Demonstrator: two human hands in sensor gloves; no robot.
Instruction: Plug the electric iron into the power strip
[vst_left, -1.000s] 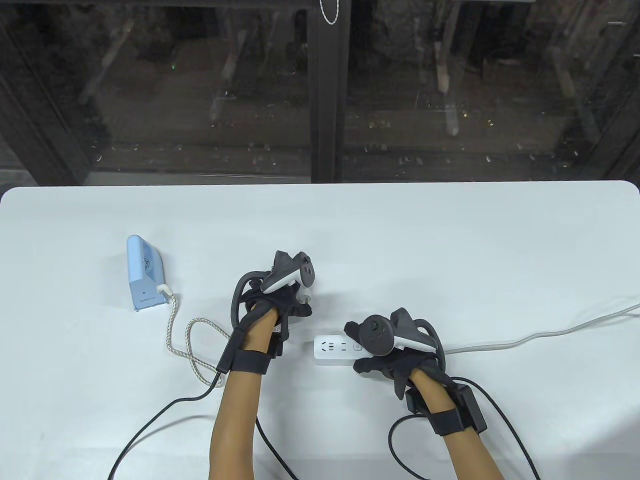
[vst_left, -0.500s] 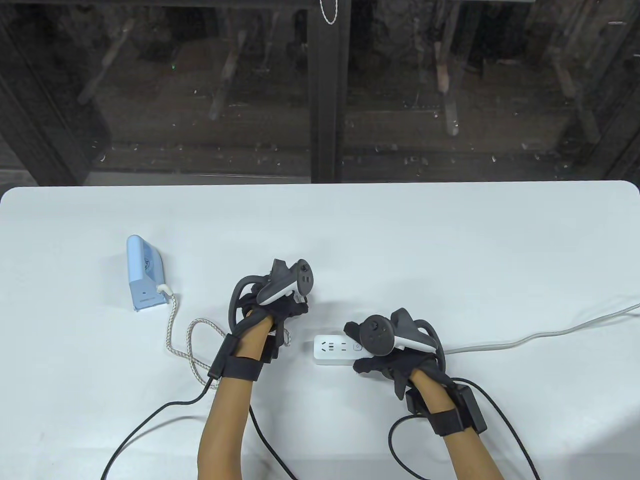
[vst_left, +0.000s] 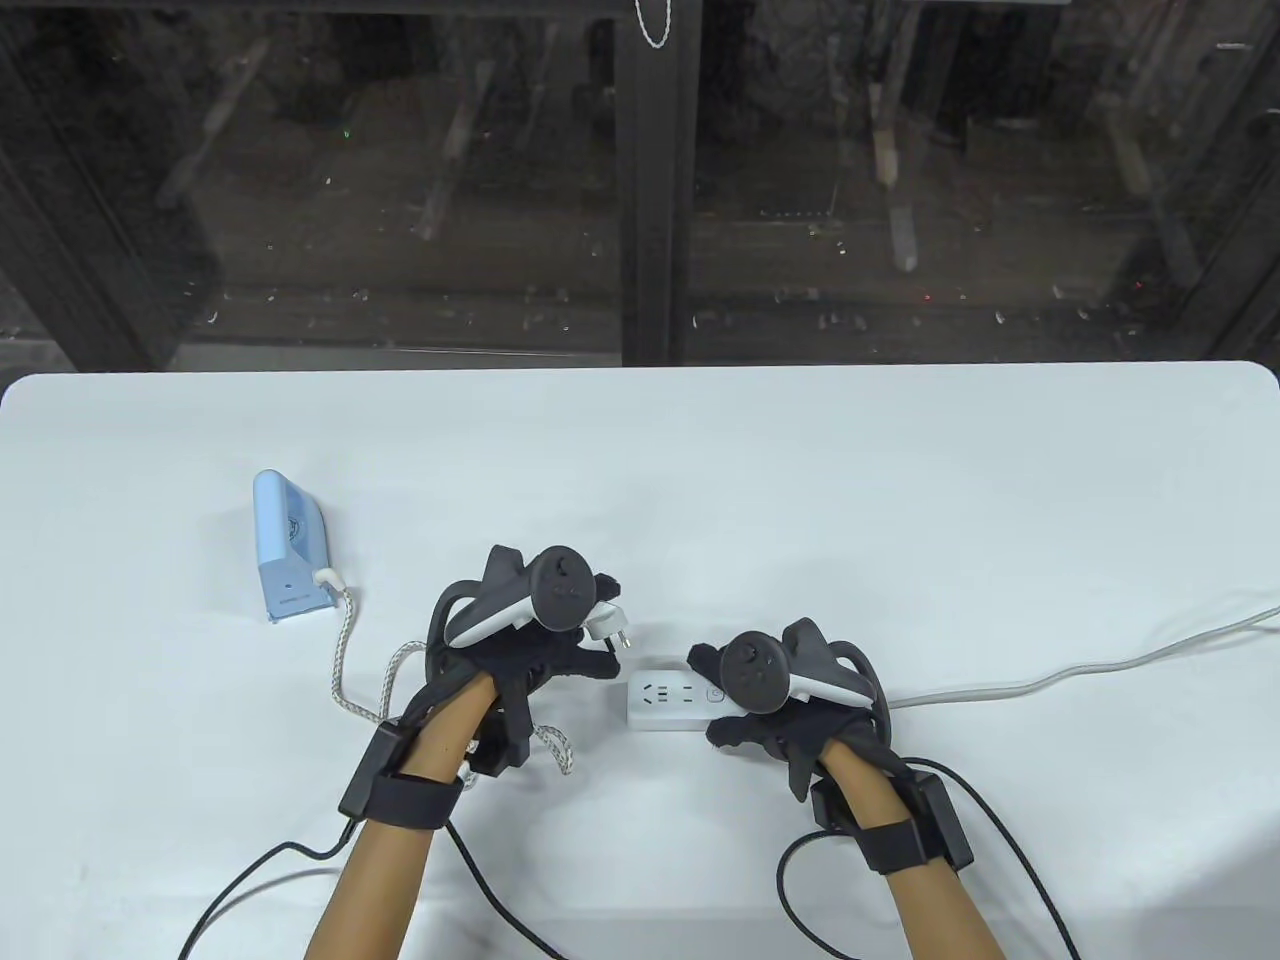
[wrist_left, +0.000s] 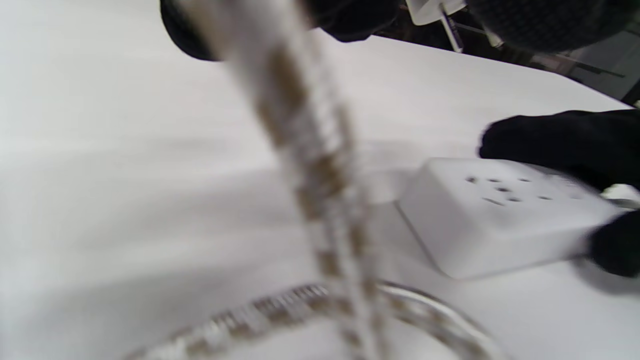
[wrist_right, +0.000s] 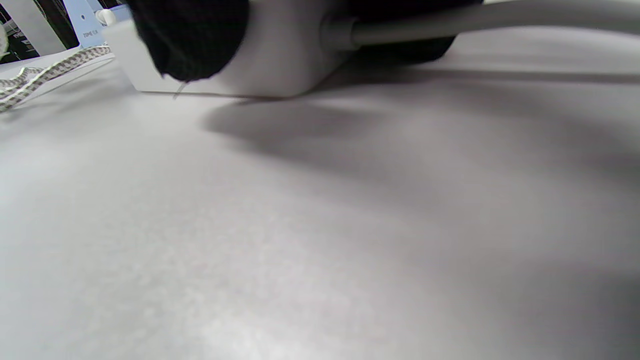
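Note:
A light blue iron (vst_left: 288, 553) stands at the table's left; its braided cord (vst_left: 343, 648) runs to my left hand. My left hand (vst_left: 590, 640) holds the iron's white plug (vst_left: 607, 626), prongs pointing right and down, just left of and above the white power strip (vst_left: 668, 701). In the left wrist view the plug (wrist_left: 434, 11) is at the top edge between my fingers, the strip (wrist_left: 500, 212) lies below right, and the cord (wrist_left: 310, 160) hangs blurred in front. My right hand (vst_left: 745, 715) grips the strip's right end and holds it on the table (vst_left: 900, 500). The right wrist view shows the strip (wrist_right: 260, 55) under a finger.
The strip's grey cable (vst_left: 1080, 672) runs right off the table edge. Black glove cables (vst_left: 860, 900) lie near the front edge under both arms. A dark window (vst_left: 640, 180) stands behind the table's far edge.
My left hand has moved back and rightwards, lifting the plug out from under it so the prongs now show beside the strip's left end. The cord loop has been pulled along. My right hand has stayed still.

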